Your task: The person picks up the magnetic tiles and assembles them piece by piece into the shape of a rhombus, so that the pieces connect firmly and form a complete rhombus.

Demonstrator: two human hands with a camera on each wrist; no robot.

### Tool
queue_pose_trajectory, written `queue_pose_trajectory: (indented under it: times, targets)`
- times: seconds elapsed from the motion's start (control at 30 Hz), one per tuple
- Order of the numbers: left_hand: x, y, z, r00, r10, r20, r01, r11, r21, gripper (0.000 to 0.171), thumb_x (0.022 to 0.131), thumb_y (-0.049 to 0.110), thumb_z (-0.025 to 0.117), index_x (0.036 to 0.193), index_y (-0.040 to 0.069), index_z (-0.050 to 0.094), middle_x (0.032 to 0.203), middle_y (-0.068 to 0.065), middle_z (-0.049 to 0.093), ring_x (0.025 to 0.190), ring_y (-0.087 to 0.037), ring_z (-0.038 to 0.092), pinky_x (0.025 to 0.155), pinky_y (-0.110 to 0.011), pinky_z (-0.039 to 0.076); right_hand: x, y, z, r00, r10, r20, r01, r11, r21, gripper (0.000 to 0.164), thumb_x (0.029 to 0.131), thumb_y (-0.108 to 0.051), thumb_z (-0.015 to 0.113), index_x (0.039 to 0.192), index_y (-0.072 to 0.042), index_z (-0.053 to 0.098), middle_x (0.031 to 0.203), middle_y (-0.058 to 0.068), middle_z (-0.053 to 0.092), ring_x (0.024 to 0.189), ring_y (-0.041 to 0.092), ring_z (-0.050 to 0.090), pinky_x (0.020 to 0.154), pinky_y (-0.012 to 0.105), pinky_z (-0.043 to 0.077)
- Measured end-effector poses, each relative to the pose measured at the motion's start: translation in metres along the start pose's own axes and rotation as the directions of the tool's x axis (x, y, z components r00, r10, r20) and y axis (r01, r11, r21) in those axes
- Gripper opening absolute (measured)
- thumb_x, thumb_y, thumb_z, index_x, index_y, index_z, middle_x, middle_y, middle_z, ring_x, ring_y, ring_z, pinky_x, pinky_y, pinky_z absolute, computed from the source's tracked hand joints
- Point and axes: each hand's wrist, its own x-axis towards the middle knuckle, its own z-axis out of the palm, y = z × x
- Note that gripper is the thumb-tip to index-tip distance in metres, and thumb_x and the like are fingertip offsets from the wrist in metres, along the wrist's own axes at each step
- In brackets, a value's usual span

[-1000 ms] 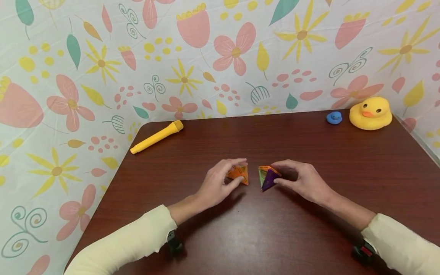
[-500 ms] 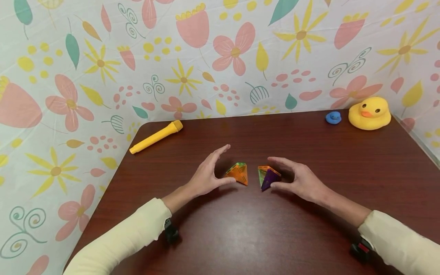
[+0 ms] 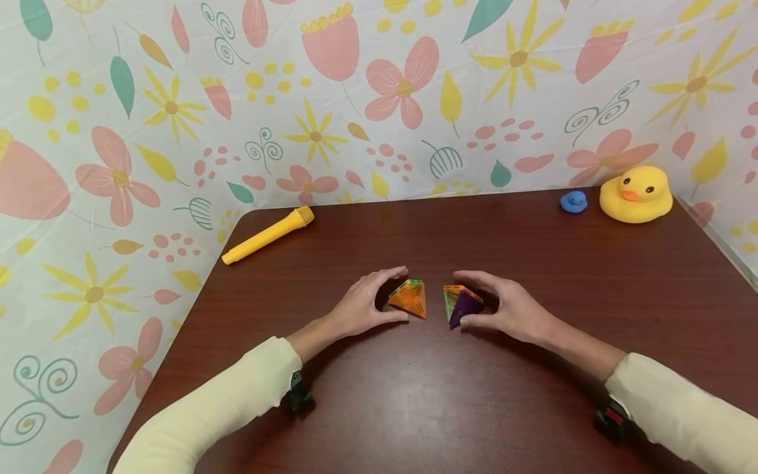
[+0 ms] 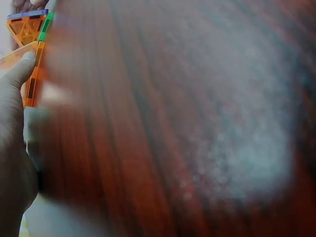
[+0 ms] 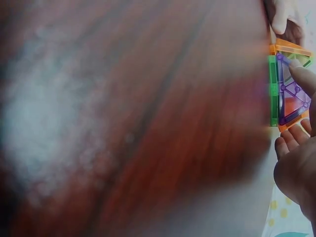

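Two small pyramids of see-through magnetic tiles stand apart on the dark wooden table. The orange and green pyramid is on the left; the purple, orange and green pyramid is on the right. My left hand curves loosely around the left one, thumb in front and fingers behind. In the left wrist view the thumb overlaps an orange tile. My right hand stands likewise at the right pyramid, its thumb before the purple tile. Whether either thumb touches is hard to tell.
A yellow toy microphone lies at the table's back left. At the back right sit a small blue duck and a large yellow duck. A flower-patterned cloth rises behind the table.
My left hand let go of the orange and green pyramid, spread wide, then came back closer around it. My right fingers loosened and shifted slightly left. Both pyramids stayed in place.
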Motion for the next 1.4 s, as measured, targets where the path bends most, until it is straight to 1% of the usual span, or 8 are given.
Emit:
queue_pose_trajectory:
  times: [0.17, 0.3, 0.5, 0.57, 0.73, 0.83, 1.17, 1.4]
  targets:
    - [0.0015, 0.0009, 0.0014, 1.000, 0.005, -0.023, -0.005, 1.000, 0.012, 0.073, 0.092, 0.039, 0.087, 0.154, 0.019, 0.055, 0.147, 0.002, 0.062, 0.130, -0.019, 0.058, 0.113, -0.051, 0.043, 0.0010, 0.0015, 0.0012, 1.000, -0.006, -0.007, 0.006, 1.000, -0.029, 0.074, 0.087, -0.018, 0.091, 0.152, -0.010, 0.056, 0.143, 0.012, 0.065, 0.119, 0.029, 0.067, 0.096, 0.041, 0.058]
    - [0.0024, 0.0010, 0.0019, 1.000, 0.007, -0.029, -0.007, 1.000, 0.018, 0.063, 0.094, 0.037, 0.084, 0.150, 0.019, 0.060, 0.142, 0.002, 0.065, 0.127, -0.019, 0.060, 0.109, -0.047, 0.047, 0.0015, 0.0023, 0.0022, 1.000, -0.014, -0.019, 0.013, 0.999, -0.040, 0.068, 0.088, -0.012, 0.090, 0.148, -0.010, 0.060, 0.136, 0.012, 0.068, 0.114, 0.028, 0.069, 0.095, 0.043, 0.058]
    - [0.0029, 0.0020, 0.0021, 1.000, 0.013, -0.020, -0.013, 1.000, 0.023, 0.058, 0.095, 0.036, 0.083, 0.146, 0.017, 0.063, 0.139, 0.002, 0.067, 0.123, -0.018, 0.062, 0.106, -0.046, 0.049, 0.0019, 0.0023, 0.0031, 0.999, -0.028, -0.032, 0.026, 0.998, -0.066, 0.062, 0.086, -0.008, 0.090, 0.143, -0.007, 0.064, 0.129, 0.012, 0.071, 0.112, 0.027, 0.071, 0.096, 0.046, 0.058]
    - [0.0030, 0.0020, 0.0021, 1.000, 0.015, -0.018, -0.014, 1.000, 0.023, 0.056, 0.095, 0.035, 0.083, 0.144, 0.016, 0.064, 0.137, 0.002, 0.068, 0.120, -0.017, 0.063, 0.105, -0.045, 0.050, 0.0021, 0.0020, 0.0035, 0.999, -0.033, -0.035, 0.030, 0.997, -0.071, 0.060, 0.086, -0.007, 0.090, 0.141, -0.006, 0.065, 0.129, 0.013, 0.071, 0.111, 0.027, 0.071, 0.095, 0.045, 0.058]
    - [0.0031, 0.0019, 0.0029, 1.000, 0.015, -0.020, -0.014, 1.000, 0.020, 0.054, 0.096, 0.033, 0.083, 0.143, 0.014, 0.065, 0.134, 0.001, 0.069, 0.111, -0.014, 0.063, 0.094, -0.038, 0.054, 0.0019, 0.0017, 0.0047, 0.998, -0.039, -0.044, 0.036, 0.997, -0.069, 0.057, 0.087, -0.005, 0.089, 0.138, -0.004, 0.066, 0.126, 0.014, 0.072, 0.110, 0.028, 0.072, 0.091, 0.042, 0.060]
    - [0.0031, 0.0025, 0.0031, 1.000, 0.013, -0.021, -0.013, 1.000, 0.013, 0.054, 0.096, 0.032, 0.083, 0.143, 0.014, 0.066, 0.134, 0.000, 0.069, 0.108, -0.014, 0.063, 0.089, -0.035, 0.054, 0.0015, 0.0018, 0.0052, 0.998, -0.040, -0.049, 0.036, 0.997, -0.067, 0.056, 0.087, -0.004, 0.089, 0.138, -0.003, 0.066, 0.125, 0.014, 0.073, 0.110, 0.028, 0.073, 0.090, 0.040, 0.060]
    - [0.0032, 0.0036, 0.0029, 0.999, 0.020, -0.025, -0.020, 0.999, 0.026, 0.053, 0.095, 0.031, 0.084, 0.142, 0.013, 0.066, 0.133, 0.000, 0.070, 0.109, -0.014, 0.064, 0.088, -0.033, 0.055, 0.0001, 0.0014, 0.0059, 0.997, -0.048, -0.056, 0.045, 0.997, -0.058, 0.056, 0.087, -0.003, 0.088, 0.137, -0.002, 0.066, 0.126, 0.015, 0.073, 0.110, 0.030, 0.073, 0.088, 0.039, 0.060]
    - [0.0036, 0.0030, 0.0034, 0.999, 0.029, -0.027, -0.028, 0.999, 0.023, 0.053, 0.095, 0.031, 0.084, 0.142, 0.013, 0.067, 0.132, 0.000, 0.070, 0.109, -0.014, 0.064, 0.088, -0.033, 0.055, -0.0007, 0.0035, 0.0043, 0.997, -0.053, -0.064, 0.048, 0.996, -0.071, 0.056, 0.087, -0.003, 0.088, 0.138, 0.000, 0.065, 0.126, 0.016, 0.073, 0.112, 0.032, 0.073, 0.089, 0.041, 0.060]
